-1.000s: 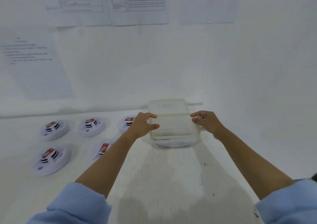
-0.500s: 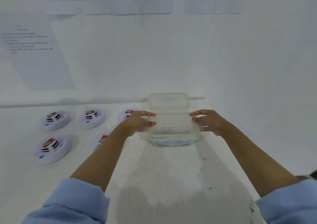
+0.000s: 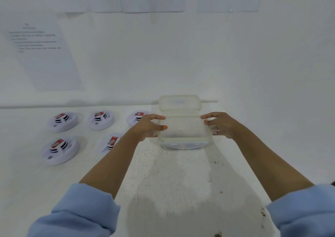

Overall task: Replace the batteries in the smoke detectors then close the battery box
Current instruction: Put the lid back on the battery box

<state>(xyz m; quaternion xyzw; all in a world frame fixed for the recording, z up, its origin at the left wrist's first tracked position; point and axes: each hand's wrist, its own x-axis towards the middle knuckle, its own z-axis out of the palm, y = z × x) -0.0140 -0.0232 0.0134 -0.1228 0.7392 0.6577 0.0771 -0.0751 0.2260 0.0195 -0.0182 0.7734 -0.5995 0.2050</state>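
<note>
Head view: your blue sleeves (image 3: 81, 213) frame the near edge of the white bench (image 3: 172, 182). Ahead of them, your left hand (image 3: 150, 126) and right hand (image 3: 221, 124) each clasp one side of the clear battery box (image 3: 183, 129), thumb and fingers curled against it. The box stands on the bench, its lid (image 3: 180, 103) at the far top edge. Five smoke detectors (image 3: 62, 121) lie to its left, and printed sheets (image 3: 45, 59) hang on the wall behind.

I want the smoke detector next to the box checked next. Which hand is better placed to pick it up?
Likely left. The left hand is right beside that smoke detector, while the right hand sits across the clear box.
</note>
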